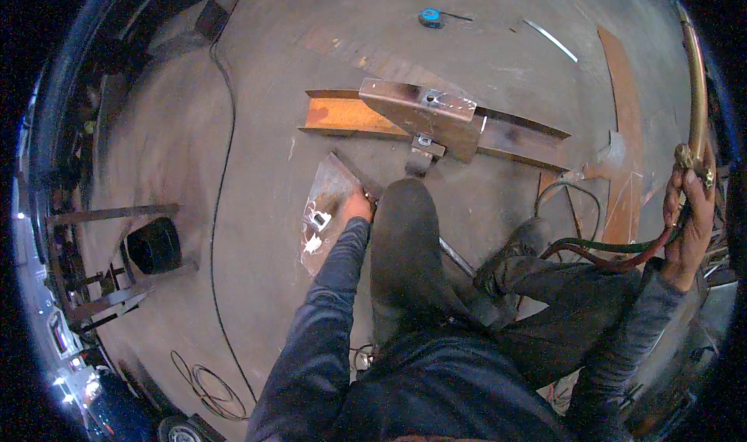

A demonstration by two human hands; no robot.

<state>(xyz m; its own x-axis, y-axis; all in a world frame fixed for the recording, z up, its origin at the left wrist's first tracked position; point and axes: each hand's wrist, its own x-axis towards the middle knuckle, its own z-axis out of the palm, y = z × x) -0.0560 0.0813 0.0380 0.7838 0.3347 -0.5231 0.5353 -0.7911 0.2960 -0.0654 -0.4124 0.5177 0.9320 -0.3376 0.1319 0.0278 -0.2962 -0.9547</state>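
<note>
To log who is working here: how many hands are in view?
2. The left hand is at the edge of the white-marked metal plate; the right hand holds the brass-coloured torch. Others could be hidden in shadow.

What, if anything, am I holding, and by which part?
Your left hand holds the metal plate by its right edge; your right hand holds the brass torch by its lower end, near the hoses.

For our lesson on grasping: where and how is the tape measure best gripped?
Grip the tape measure by its rounded case, probably from above and left: it lies on the floor, and a slim dark strip juts right. The left hand may suit, since the right hand holds the torch.
</note>
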